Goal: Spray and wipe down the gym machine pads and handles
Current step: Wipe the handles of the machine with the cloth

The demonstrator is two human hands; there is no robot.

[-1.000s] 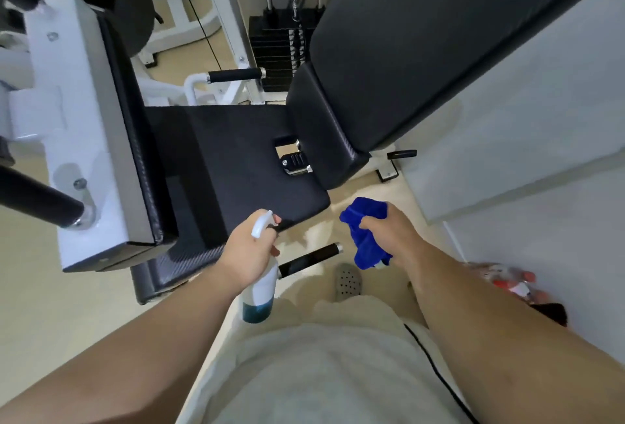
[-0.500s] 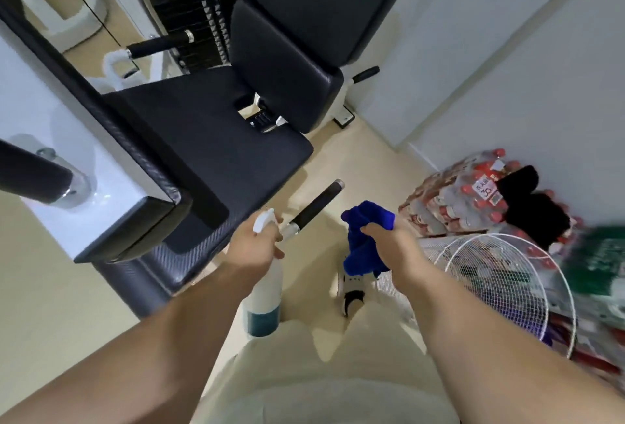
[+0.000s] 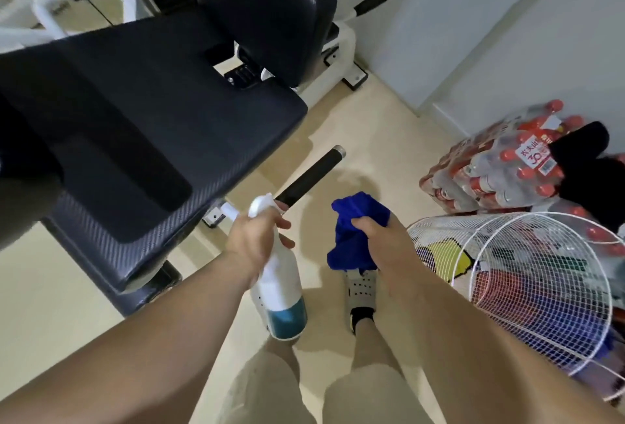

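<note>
- White plastic spray bottle (image 3: 282,288) is hanging upright low in the middle of the view, with teal-blue liquid filling only its bottom part.
- The left hand (image 3: 253,241) is gripping the bottle's neck, fingers curled tightly round it just under the white trigger head.
- The right hand (image 3: 382,237) is clutching a bunched blue cloth (image 3: 351,220), fingers and thumb closed round its middle, with folds sticking out above and below the fist.
- Bottle and cloth are being held side by side, slightly apart, above the pale floor (image 3: 365,126) and a grey perforated shoe (image 3: 361,291).
- A black handle (image 3: 311,175) is jutting out just beyond the left hand; whether the bottle's head is touching it cannot be told.
- The machine's black seat pad (image 3: 152,112) is filling the upper left, with the back pad (image 3: 270,7) rising behind it, both apart from the hands.
- At the right, a clear shrink-wrapped pack (image 3: 500,166) is holding red-capped bottles, with a dark garment (image 3: 588,166) lying on it.
- Nearer, a white wire cage (image 3: 507,288) is lying tilted; coloured items are showing through its mesh, too blurred to name.
</note>
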